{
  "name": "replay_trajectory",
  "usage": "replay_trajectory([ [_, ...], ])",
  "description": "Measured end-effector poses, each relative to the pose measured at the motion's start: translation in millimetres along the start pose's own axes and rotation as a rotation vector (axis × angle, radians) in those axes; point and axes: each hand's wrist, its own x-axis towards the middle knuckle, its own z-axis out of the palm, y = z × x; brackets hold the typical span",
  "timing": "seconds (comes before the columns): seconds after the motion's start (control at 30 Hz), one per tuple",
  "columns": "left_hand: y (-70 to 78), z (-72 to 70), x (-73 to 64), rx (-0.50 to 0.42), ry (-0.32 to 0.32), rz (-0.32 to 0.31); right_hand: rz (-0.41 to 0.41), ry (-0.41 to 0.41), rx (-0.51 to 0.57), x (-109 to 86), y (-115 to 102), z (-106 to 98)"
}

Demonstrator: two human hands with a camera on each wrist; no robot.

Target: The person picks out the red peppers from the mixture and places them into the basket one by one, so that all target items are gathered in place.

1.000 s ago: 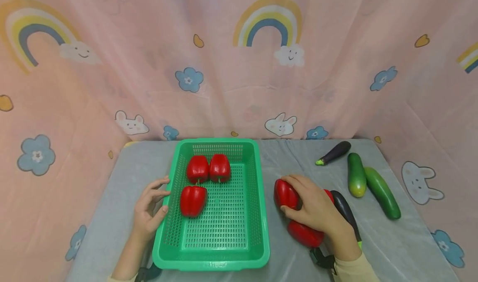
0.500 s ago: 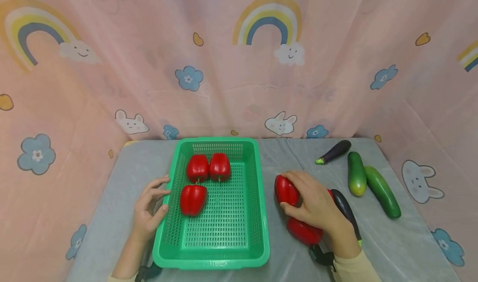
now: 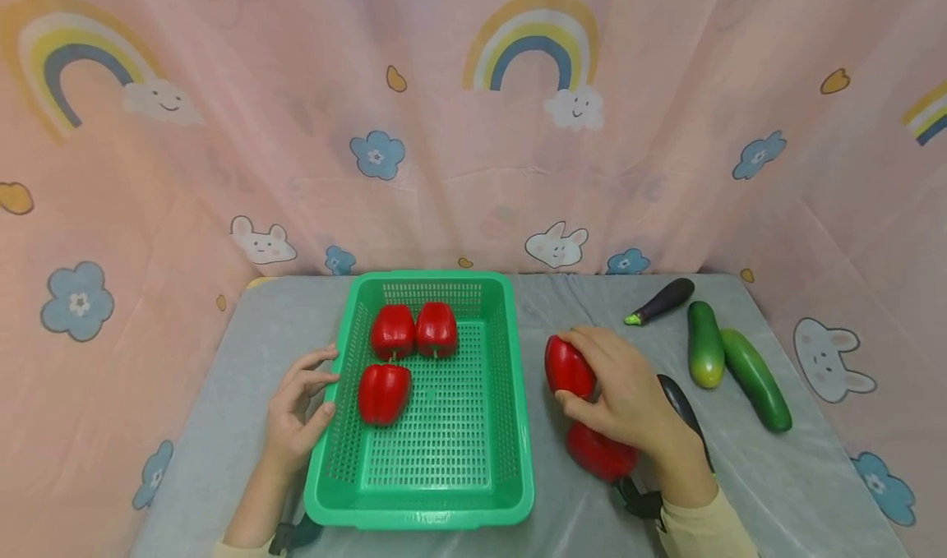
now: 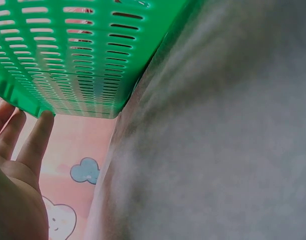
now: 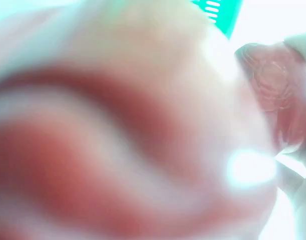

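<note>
My right hand grips a red bell pepper with thumb and fingers, to the right of the green basket. Just below that hand lies a second red bell pepper. The right wrist view is blurred by a large red pepper close to the lens; the gripped one shows at its right edge. My left hand has its fingertips at the basket's left rim, fingers spread and lightly bent. In the left wrist view, the fingers touch the rim. Inside the basket sit three red bell peppers.
A dark eggplant lies partly hidden behind the right hand. Farther back are a small eggplant and two green cucumber-like vegetables. A grey cloth covers the table, and a patterned pink curtain hangs behind it.
My right hand has shifted slightly up and away with the bell pepper. The red patch seen beside it, near the eggplant, is now hidden. My left hand stays at the basket rim.
</note>
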Motion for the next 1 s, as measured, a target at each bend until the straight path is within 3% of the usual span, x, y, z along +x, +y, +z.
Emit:
replay_trajectory([
  [0.57, 2.5, -0.6, 1.9, 0.004, 0.011, -0.005, -0.079, 0.055, 0.006, 30.0, -18.5, -5.1],
  [1.0, 2.7, 1.4, 2.0, -0.002, 0.007, -0.005, -0.103, 0.015, 0.063, 54.4, -36.4, 0.1],
])
